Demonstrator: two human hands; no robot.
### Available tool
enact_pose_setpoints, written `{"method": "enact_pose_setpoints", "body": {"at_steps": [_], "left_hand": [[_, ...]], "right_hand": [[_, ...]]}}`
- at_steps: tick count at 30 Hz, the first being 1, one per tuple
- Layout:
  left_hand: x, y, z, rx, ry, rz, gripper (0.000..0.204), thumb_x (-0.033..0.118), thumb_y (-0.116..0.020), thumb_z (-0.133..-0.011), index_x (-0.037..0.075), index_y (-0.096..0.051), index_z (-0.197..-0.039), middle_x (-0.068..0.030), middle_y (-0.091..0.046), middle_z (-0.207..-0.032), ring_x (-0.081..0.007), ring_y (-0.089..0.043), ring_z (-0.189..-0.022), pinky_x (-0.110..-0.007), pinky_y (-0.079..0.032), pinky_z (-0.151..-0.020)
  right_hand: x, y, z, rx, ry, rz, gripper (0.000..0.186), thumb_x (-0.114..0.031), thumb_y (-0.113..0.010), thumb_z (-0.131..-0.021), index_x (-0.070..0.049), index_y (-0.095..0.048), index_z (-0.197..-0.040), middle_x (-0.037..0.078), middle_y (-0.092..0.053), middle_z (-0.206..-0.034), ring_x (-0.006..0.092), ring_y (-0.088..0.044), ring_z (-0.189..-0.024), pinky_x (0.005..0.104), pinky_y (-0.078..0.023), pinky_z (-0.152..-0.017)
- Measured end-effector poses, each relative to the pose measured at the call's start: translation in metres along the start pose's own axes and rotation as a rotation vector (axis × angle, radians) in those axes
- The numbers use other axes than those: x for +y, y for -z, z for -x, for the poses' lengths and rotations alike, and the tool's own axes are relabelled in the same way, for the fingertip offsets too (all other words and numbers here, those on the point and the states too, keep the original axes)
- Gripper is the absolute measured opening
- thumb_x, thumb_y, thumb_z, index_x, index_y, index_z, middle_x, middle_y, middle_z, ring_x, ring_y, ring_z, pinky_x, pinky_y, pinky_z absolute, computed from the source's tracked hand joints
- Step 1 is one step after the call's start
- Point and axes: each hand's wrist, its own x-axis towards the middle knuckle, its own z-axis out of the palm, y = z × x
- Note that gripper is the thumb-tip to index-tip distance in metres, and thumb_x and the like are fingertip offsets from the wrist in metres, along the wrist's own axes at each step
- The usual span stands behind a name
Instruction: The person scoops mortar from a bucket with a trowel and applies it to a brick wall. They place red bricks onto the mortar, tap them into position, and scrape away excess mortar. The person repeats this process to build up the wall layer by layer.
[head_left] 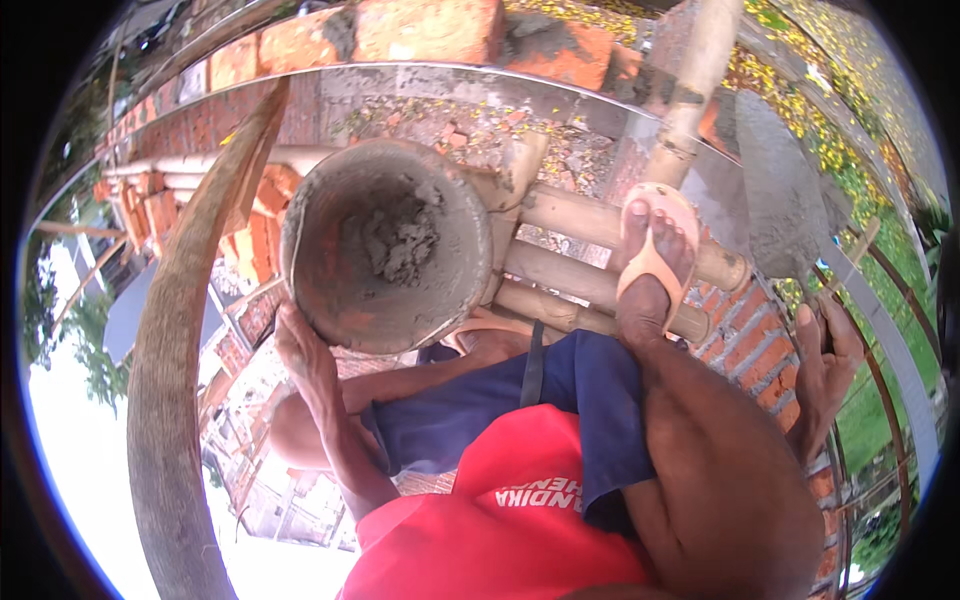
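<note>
A grey, mortar-caked bucket (330, 310) stands tilted toward me on bamboo poles, with a lump of wet mortar (405, 235) inside it. My left hand (308, 350) grips the bucket's near left side at the rim, its fingertips partly hidden behind the wall. Out to the right, my right hand (830, 355) is closed round the handle end of a trowel (785, 190). The trowel's broad blade, coated in grey mortar, points away from me. Most of the handle is hidden by the hand.
My sandalled foot (660, 240) rests on the bamboo poles (560, 262), beside a brick wall (755, 345). A curved-looking wooden post (175, 340) rises at left. Orange bricks (430, 30) lie in a row along the far side. Gaps show between the poles.
</note>
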Motion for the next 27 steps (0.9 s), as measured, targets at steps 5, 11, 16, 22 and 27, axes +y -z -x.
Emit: {"method": "enact_pose_setpoints", "body": {"at_steps": [5, 11, 16, 22, 27], "left_hand": [[-0.066, 0.064, -0.071, -0.473, 0.007, -0.355, 0.052, 0.046, -0.043, -0.113, 0.000, -0.068, -0.118, -0.0148, -0.071, -0.086, -0.0198, -0.069, -0.076, -0.037, -0.056, -0.067], [-0.168, 0.084, -0.202, -0.332, 0.067, -0.253, 0.074, 0.045, -0.070, -0.099, -0.004, -0.047, -0.150, -0.0224, -0.072, -0.114, -0.0280, -0.070, -0.099, -0.041, -0.057, -0.084], [-0.251, 0.057, -0.300, -0.240, -0.337, -0.562, 0.103, 0.043, -0.083, -0.086, -0.013, -0.033, -0.156, -0.0371, -0.048, -0.152, -0.0418, -0.048, -0.145, -0.045, -0.040, -0.118], [-0.279, 0.031, -0.357, -0.043, -0.408, -0.650, 0.097, 0.033, -0.094, -0.071, -0.007, -0.048, -0.146, -0.0296, -0.057, -0.138, -0.0476, -0.053, -0.128, -0.052, -0.043, -0.111], [-0.244, 0.044, -0.338, -0.148, -0.198, -0.761, 0.122, 0.055, -0.085, -0.071, -0.006, -0.028, -0.161, -0.0326, -0.034, -0.160, -0.0480, -0.034, -0.149, -0.055, -0.032, -0.123]], "right_hand": [[-0.037, -0.078, -0.013, -0.366, 0.273, -0.196, 0.035, -0.009, -0.069, -0.094, 0.009, -0.068, -0.123, 0.019, -0.072, -0.106, 0.0255, -0.066, -0.093, 0.0381, -0.052, -0.090], [-0.073, -0.118, -0.024, -0.618, 0.364, -0.277, 0.024, -0.009, -0.073, -0.089, 0.008, -0.073, -0.107, 0.023, -0.073, -0.099, 0.0359, -0.072, -0.089, 0.0412, -0.055, -0.083], [-0.052, -0.130, -0.011, -0.515, 0.373, -0.261, 0.021, -0.011, -0.072, -0.090, 0.004, -0.074, -0.104, 0.022, -0.072, -0.094, 0.0377, -0.071, -0.085, 0.0414, -0.055, -0.078], [0.002, -0.131, 0.008, -0.449, 0.174, -0.222, 0.029, -0.029, -0.069, -0.093, -0.002, -0.075, -0.103, 0.024, -0.072, -0.096, 0.0439, -0.069, -0.090, 0.0480, -0.054, -0.083], [0.044, -0.126, 0.019, -0.264, 0.082, -0.288, 0.040, -0.034, -0.074, -0.092, 0.001, -0.076, -0.112, 0.024, -0.075, -0.100, 0.0395, -0.071, -0.092, 0.0457, -0.055, -0.085]]}}
